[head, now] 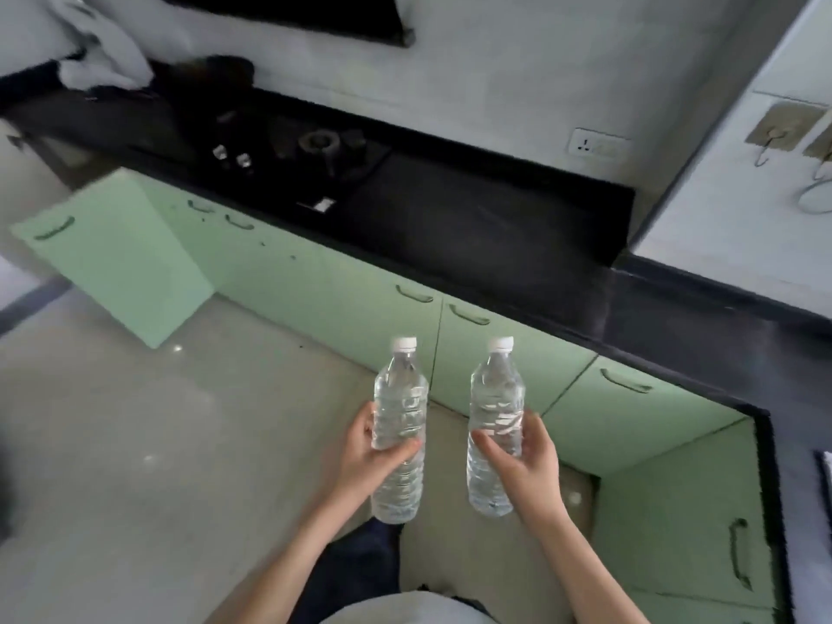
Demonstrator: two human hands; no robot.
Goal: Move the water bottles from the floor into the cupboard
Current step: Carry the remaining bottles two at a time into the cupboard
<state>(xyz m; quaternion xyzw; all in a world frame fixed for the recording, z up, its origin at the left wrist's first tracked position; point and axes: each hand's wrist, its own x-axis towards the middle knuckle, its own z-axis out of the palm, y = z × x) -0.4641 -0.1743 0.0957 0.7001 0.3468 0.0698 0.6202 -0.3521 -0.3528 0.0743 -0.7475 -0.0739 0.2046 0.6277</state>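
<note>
I hold two clear plastic water bottles with white caps, upright, above the floor. My left hand (364, 457) grips the left bottle (400, 412) around its middle. My right hand (526, 461) grips the right bottle (495, 398) the same way. Both bottles are in front of the green lower cupboards (315, 281). One cupboard door (112, 258) stands swung open at the far left; the inside behind it is hidden.
A black countertop (472, 218) with a gas stove (319, 146) runs above the cupboards and turns a corner at the right. More green doors (684, 511) line the right side. A white cloth (103, 56) lies at the back left. Grey floor (135, 443) spreads left.
</note>
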